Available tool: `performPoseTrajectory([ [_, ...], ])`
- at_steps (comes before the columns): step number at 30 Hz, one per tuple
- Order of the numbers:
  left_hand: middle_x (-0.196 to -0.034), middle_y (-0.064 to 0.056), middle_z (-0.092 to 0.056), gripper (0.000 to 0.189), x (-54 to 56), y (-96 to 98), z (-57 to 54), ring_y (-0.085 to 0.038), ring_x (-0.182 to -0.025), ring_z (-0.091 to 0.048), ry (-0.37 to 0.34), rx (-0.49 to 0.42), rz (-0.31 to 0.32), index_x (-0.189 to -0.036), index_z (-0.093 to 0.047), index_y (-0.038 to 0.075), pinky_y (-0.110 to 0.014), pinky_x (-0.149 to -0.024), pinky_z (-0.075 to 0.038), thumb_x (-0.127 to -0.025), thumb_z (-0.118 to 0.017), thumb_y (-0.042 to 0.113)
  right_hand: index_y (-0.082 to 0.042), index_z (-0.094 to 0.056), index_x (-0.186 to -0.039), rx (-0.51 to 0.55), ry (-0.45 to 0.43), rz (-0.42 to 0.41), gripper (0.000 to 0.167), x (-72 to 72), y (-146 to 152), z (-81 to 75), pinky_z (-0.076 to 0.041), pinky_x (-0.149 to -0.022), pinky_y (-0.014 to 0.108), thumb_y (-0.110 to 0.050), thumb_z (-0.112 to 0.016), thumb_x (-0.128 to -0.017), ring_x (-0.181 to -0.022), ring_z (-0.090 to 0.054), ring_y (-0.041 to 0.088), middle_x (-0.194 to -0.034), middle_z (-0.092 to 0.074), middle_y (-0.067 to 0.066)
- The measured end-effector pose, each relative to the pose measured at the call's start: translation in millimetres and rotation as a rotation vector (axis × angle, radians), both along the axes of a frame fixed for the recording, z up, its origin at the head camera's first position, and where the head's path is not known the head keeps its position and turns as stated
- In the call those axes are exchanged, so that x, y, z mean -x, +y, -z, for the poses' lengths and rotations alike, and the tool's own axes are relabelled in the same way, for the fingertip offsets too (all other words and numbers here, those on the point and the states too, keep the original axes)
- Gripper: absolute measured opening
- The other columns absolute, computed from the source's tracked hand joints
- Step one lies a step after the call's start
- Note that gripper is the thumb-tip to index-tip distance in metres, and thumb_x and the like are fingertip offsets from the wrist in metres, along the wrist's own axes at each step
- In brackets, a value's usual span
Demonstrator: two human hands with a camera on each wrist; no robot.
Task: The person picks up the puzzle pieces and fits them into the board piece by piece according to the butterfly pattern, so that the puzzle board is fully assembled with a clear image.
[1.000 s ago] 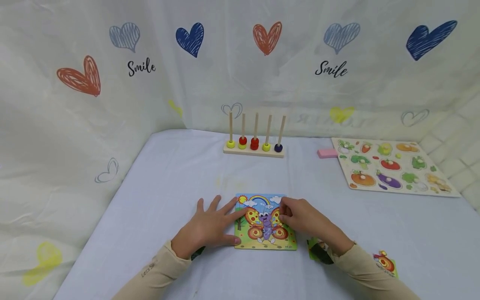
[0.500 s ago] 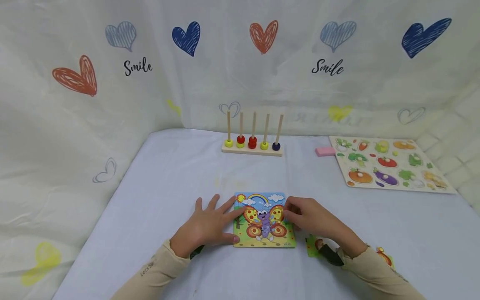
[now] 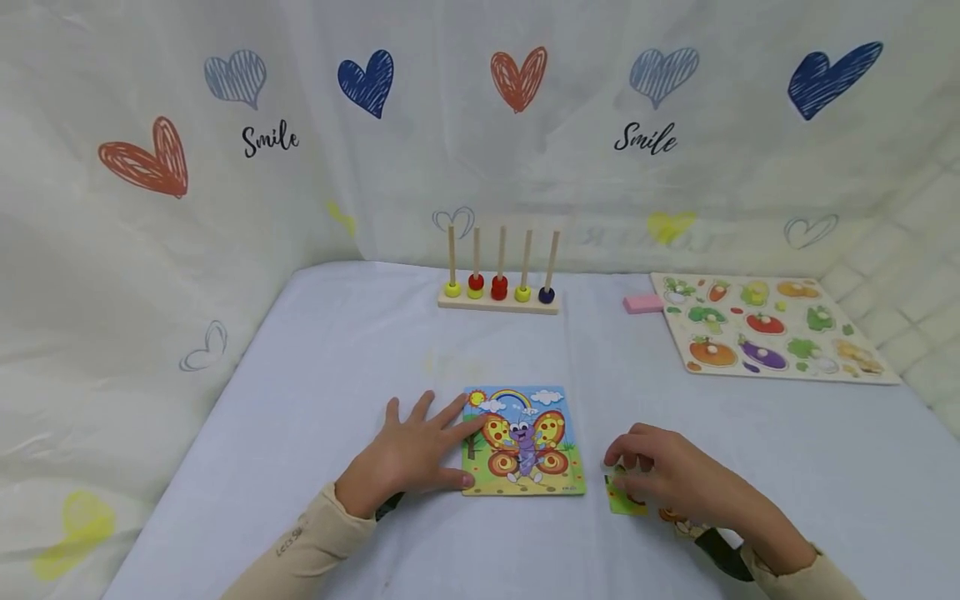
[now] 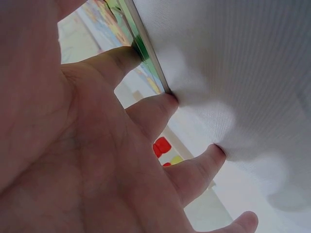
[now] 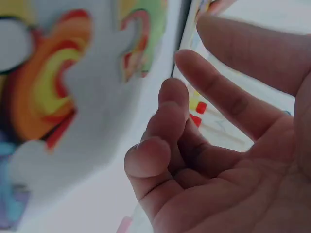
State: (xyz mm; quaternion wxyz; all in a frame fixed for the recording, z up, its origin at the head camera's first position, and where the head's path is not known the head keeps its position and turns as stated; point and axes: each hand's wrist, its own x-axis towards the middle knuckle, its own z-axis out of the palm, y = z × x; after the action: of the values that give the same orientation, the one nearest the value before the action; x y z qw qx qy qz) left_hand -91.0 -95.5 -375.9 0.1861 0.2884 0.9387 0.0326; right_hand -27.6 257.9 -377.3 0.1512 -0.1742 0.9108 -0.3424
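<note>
A square butterfly jigsaw puzzle lies flat on the white cloth. My left hand rests with fingers spread at its left side, the thumb and index finger touching that edge. In the left wrist view other fingertips press on the cloth. To the right of the puzzle, my right hand hovers over loose puzzle pieces, its fingers loosely bent and nothing between thumb and index finger. A green piece lies below its fingertips. Another piece, with an orange swirl, lies nearer the wrist, partly hidden in the head view.
A wooden bead abacus with upright pegs stands at the back of the table. At the back right lies a vegetable peg board, with a pink block at its left edge. A printed white curtain hangs behind.
My right hand has left the puzzle's right edge and moved right and toward me, over the loose pieces. My left hand stays at the left edge. The head view has shifted slightly.
</note>
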Motion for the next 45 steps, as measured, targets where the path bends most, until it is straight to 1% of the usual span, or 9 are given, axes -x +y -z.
performPoseTrajectory([
  [4, -0.177, 0.001, -0.025, 0.086, 0.5, -0.5, -0.1, -0.046, -0.158, -0.022, -0.003, -0.002, -0.005, -0.167, -0.039, 0.039, -0.081, -0.116, -0.017, -0.093, -0.076, 0.062, -0.020, -0.073, -0.110, -0.082, -0.009, 0.029, 0.028, -7.9, 0.0, 5.7, -0.047, -0.074, 0.027, -0.018, -0.090, -0.088, -0.095, -0.048, 0.018, -0.099, -0.051, -0.003],
  [8, -0.177, 0.002, -0.025, 0.086, 1.6, -0.9, -0.3, -0.046, -0.158, -0.022, 0.002, 0.002, -0.006, -0.167, -0.038, 0.040, -0.080, -0.116, -0.017, -0.093, -0.076, 0.062, -0.022, -0.070, -0.110, -0.159, 0.047, 0.033, 0.033, -12.7, -3.0, 10.2, -0.046, -0.076, 0.027, -0.017, -0.092, -0.086, -0.100, -0.043, 0.020, -0.101, -0.046, -0.003],
  [17, -0.177, 0.002, -0.025, 0.086, 2.4, -0.7, 2.1, -0.046, -0.158, -0.023, -0.002, -0.006, -0.005, -0.167, -0.038, 0.040, -0.080, -0.116, -0.018, -0.093, -0.076, 0.062, -0.024, -0.065, -0.111, -0.167, 0.071, -0.001, 0.032, -15.4, -3.0, 6.9, -0.050, -0.077, 0.029, -0.012, -0.086, -0.091, -0.095, -0.050, 0.014, -0.100, -0.055, -0.008],
  [21, -0.177, 0.002, -0.025, 0.086, 2.7, 0.8, 3.1, -0.046, -0.158, -0.023, -0.008, -0.013, -0.004, -0.167, -0.038, 0.041, -0.081, -0.116, -0.017, -0.093, -0.076, 0.062, -0.023, -0.069, -0.108, -0.145, 0.128, -0.023, 0.034, -16.4, -2.0, 2.3, -0.051, -0.071, 0.028, 0.004, -0.078, -0.089, -0.084, -0.053, 0.005, -0.094, -0.058, -0.013],
  [24, -0.177, 0.002, -0.025, 0.086, 3.2, 2.6, 4.0, -0.046, -0.158, -0.022, -0.011, -0.016, 0.001, -0.167, -0.038, 0.042, -0.081, -0.116, -0.017, -0.093, -0.076, 0.062, -0.020, -0.072, -0.109, -0.103, 0.121, -0.050, 0.034, -16.9, 0.3, -2.8, -0.049, -0.069, 0.026, 0.008, -0.074, -0.091, -0.082, -0.052, 0.003, -0.092, -0.057, -0.014],
  [29, -0.177, 0.002, -0.025, 0.086, 2.8, 3.1, 4.6, -0.046, -0.158, -0.022, -0.013, -0.003, 0.000, -0.167, -0.038, 0.042, -0.081, -0.116, -0.016, -0.092, -0.077, 0.062, -0.014, -0.074, -0.121, -0.006, 0.088, -0.088, 0.029, -13.2, -7.0, -11.2, -0.048, -0.067, 0.025, 0.003, -0.073, -0.098, -0.083, -0.053, 0.006, -0.089, -0.055, -0.012],
  [32, -0.177, 0.002, -0.026, 0.087, 1.6, 0.6, 4.5, -0.046, -0.158, -0.022, -0.012, 0.006, -0.010, -0.166, -0.039, 0.042, -0.081, -0.116, -0.016, -0.092, -0.078, 0.062, -0.012, -0.072, -0.123, 0.036, 0.074, -0.071, 0.025, -7.4, -21.1, -15.0, -0.051, -0.068, 0.026, -0.003, -0.074, -0.100, -0.082, -0.056, 0.007, -0.088, -0.058, -0.012],
  [37, -0.176, 0.001, -0.027, 0.086, 0.1, -2.8, 3.2, -0.047, -0.157, -0.023, -0.005, -0.013, 0.000, -0.166, -0.040, 0.040, -0.082, -0.115, -0.016, -0.092, -0.078, 0.062, -0.012, -0.069, -0.108, 0.087, 0.048, -0.030, 0.012, 2.0, -47.0, -20.1, -0.055, -0.071, 0.027, -0.006, -0.076, -0.100, -0.081, -0.061, 0.009, -0.089, -0.065, -0.010],
  [45, -0.176, 0.002, -0.026, 0.092, 0.7, -3.8, 1.5, -0.046, -0.158, -0.022, -0.006, -0.011, 0.002, -0.166, -0.040, 0.040, -0.081, -0.116, -0.016, -0.088, -0.078, 0.068, -0.011, -0.072, -0.101, 0.128, 0.113, -0.098, 0.005, 13.3, -73.2, -25.3, -0.055, -0.069, 0.027, -0.009, -0.076, -0.101, -0.079, -0.061, 0.006, -0.088, -0.066, -0.012],
])
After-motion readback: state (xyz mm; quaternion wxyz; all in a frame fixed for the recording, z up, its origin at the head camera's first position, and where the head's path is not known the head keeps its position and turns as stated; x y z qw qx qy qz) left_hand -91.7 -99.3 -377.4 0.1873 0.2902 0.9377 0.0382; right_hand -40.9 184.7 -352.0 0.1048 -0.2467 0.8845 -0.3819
